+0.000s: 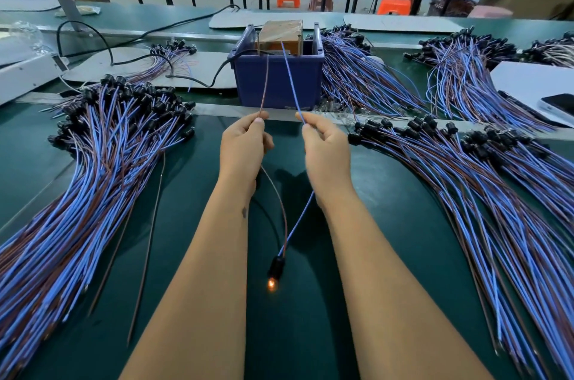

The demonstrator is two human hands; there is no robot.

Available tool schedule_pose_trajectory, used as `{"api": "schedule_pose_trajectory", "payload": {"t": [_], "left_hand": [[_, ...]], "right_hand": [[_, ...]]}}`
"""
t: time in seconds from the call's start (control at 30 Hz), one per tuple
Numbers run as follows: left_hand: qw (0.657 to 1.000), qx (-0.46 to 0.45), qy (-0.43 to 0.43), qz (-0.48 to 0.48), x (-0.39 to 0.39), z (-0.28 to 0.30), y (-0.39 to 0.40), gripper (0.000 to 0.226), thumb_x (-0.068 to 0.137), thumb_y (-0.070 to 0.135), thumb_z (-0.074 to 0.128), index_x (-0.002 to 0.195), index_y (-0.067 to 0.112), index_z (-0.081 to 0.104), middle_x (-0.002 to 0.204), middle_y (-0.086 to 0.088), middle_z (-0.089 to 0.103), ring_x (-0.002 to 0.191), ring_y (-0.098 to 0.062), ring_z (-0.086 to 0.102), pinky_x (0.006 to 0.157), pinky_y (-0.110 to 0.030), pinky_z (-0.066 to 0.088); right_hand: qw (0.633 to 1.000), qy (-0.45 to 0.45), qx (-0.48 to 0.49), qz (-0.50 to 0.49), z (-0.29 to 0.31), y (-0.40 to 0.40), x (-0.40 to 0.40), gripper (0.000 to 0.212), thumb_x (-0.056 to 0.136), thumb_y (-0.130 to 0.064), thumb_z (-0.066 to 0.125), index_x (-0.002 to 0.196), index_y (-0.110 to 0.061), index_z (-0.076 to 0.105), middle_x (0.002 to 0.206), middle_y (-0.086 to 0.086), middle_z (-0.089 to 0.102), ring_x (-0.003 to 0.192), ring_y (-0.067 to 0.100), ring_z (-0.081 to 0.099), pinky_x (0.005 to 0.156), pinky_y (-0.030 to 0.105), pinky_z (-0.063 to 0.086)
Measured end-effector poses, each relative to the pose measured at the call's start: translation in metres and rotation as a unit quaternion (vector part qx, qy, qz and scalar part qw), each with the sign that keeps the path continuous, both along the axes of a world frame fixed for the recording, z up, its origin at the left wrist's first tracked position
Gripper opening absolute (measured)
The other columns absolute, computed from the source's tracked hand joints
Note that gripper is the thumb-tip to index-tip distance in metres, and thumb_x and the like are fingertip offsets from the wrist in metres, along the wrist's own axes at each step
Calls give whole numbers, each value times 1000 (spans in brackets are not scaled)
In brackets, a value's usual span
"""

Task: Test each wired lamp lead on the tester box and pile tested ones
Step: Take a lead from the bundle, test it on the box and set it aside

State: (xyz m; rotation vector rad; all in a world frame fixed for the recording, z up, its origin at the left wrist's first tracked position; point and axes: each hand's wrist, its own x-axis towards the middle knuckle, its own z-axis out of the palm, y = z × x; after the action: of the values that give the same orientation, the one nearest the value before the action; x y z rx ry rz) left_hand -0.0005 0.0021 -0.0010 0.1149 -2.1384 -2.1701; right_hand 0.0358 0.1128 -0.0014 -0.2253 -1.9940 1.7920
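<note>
My left hand (245, 143) pinches the brown wire (264, 84) of one lamp lead, and my right hand (324, 143) pinches its blue wire (290, 75). Both wire ends reach up into the blue tester box (276, 81), which holds a brown unit with upright metal posts. The two wires run back between my forearms to the lead's black lamp socket (275, 267), which lies on the green table. Its small bulb (272, 284) glows orange.
A big pile of leads (93, 180) fans out on the left, another pile of leads (484, 193) on the right. More bundles (366, 75) lie behind the box. Two loose brown wires (146, 249) lie left of my arm. A black cable (198, 81) runs to the box. A phone (559, 103) rests far right.
</note>
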Motion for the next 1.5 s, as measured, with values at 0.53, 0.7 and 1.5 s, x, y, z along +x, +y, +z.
{"api": "schedule_pose_trajectory", "payload": {"t": [0.53, 0.7, 1.5], "left_hand": [[952, 288, -32, -103, 10, 11, -12, 20, 98, 20, 57, 78, 17, 52, 49, 8, 43, 37, -3, 35, 36, -15, 28], [945, 322, -29, -41, 8, 9, -16, 22, 98, 14, 59, 76, 16, 55, 54, 5, 57, 44, -3, 51, 45, -14, 44], [720, -72, 35, -689, 67, 23, 44, 50, 93, -19, 43, 137, 4, 41, 118, -25, 62, 102, -8, 63, 97, -23, 46]], "right_hand": [[981, -5, 63, 181, -4, 1, 12, 51, 90, 1, 63, 130, -29, 59, 85, 4, 56, 63, 13, 46, 63, 22, 46], [973, 48, 22, 225, 1, -7, 14, 43, 92, -12, 66, 133, -24, 58, 93, -1, 62, 74, 8, 51, 72, 25, 52], [926, -116, 356, -40, 29, 102, 32, 27, 99, -28, 48, 90, -8, 62, 71, 4, 56, 67, 22, 48, 57, 33, 31]]}}
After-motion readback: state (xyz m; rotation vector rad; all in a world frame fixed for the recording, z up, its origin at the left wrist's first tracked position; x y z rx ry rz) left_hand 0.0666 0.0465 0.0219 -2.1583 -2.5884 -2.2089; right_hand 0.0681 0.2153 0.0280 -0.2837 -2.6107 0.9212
